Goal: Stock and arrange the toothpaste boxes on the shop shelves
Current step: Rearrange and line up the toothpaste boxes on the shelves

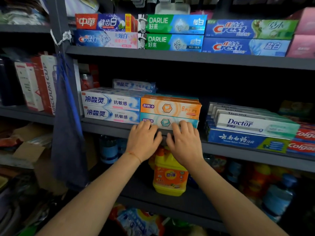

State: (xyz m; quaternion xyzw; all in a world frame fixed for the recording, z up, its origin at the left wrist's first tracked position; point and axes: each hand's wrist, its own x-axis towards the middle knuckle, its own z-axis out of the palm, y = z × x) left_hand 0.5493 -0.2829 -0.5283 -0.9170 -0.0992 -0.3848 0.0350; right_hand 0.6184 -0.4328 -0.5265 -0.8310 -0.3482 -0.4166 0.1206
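On the middle shelf an orange toothpaste box lies on top of a teal toothpaste box. My left hand and my right hand both press their fingertips against the teal box's front face at the shelf edge, fingers bent. To the left stand two stacked white-and-blue toothpaste boxes. To the right sit white Doctor boxes on a blue box, with red Colgate boxes beside them.
The top shelf carries Crest boxes, Darlie boxes and pink boxes. A yellow detergent jug stands on the shelf below my hands. Vacuum cup boxes and a hanging blue cloth are at the left.
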